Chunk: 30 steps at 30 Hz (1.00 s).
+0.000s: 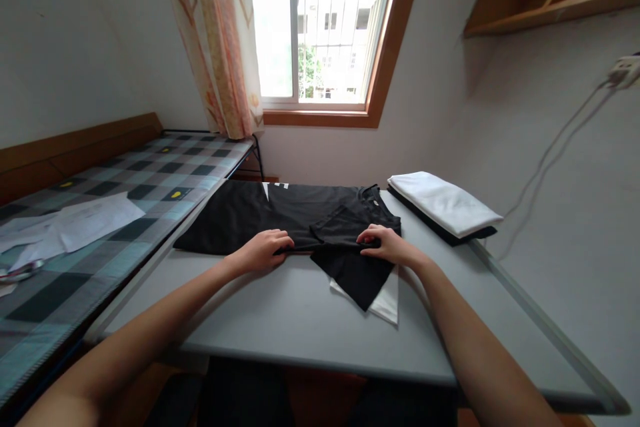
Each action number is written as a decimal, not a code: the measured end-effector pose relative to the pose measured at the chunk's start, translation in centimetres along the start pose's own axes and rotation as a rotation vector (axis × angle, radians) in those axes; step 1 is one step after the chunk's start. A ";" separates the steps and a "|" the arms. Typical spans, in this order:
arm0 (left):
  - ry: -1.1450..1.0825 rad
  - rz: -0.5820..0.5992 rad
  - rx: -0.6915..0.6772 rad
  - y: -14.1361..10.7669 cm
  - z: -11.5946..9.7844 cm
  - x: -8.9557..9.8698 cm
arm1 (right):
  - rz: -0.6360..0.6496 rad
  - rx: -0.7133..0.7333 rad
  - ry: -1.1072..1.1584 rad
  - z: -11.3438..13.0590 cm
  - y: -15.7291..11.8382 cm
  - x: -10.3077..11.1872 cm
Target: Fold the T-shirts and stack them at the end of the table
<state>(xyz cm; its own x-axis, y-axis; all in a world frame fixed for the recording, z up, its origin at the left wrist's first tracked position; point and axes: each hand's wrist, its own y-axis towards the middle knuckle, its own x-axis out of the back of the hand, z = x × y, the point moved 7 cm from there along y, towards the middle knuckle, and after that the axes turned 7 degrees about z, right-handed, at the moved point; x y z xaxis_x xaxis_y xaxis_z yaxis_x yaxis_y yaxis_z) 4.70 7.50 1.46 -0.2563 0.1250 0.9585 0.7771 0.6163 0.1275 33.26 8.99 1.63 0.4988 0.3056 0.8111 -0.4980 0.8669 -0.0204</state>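
Observation:
A black T-shirt (300, 213) with a small white print lies partly folded across the grey table, its collar to the right. My left hand (267, 251) has its fingers closed on the near edge of the shirt, left of the middle. Further right, my right hand (387, 245) pinches the same edge below the collar. Between and under the hands, a black sleeve (357, 273) hangs toward me, flat on the table. A white piece of cloth (387, 303) sticks out from beneath that sleeve; most of it is hidden.
Folded clothes, a white one (443, 200) on top of a black one, lie at the table's (280, 317) back right. To the left stands a bed with a checked cover (150, 180) and papers (85, 223). A window (330, 33) and curtain (220, 47) are behind. A cable (545, 153) hangs along the right wall.

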 end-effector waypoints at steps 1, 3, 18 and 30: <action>0.009 -0.005 0.007 -0.7 0.5 0.2 | 0.015 -0.014 0.001 -0.3 -0.1 0.0; 0.007 -0.009 0.021 -2.2 1.6 0.5 | 0.032 -0.048 -0.003 -1.2 -0.5 0.3; -0.066 -0.113 0.300 -12.5 9.3 4.2 | 0.026 -0.112 0.033 -4.9 -1.9 2.9; 0.043 -0.124 0.334 -13.1 10.5 4.1 | 0.019 -0.156 0.057 -5.2 -1.7 2.4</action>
<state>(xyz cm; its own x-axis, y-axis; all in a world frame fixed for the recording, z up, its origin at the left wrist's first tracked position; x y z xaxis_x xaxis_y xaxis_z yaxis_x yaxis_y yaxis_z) -12.59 8.06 1.02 -0.3069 0.0046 0.9517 0.5090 0.8457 0.1601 39.02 10.28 0.57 0.5323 0.3402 0.7752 -0.3938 0.9101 -0.1290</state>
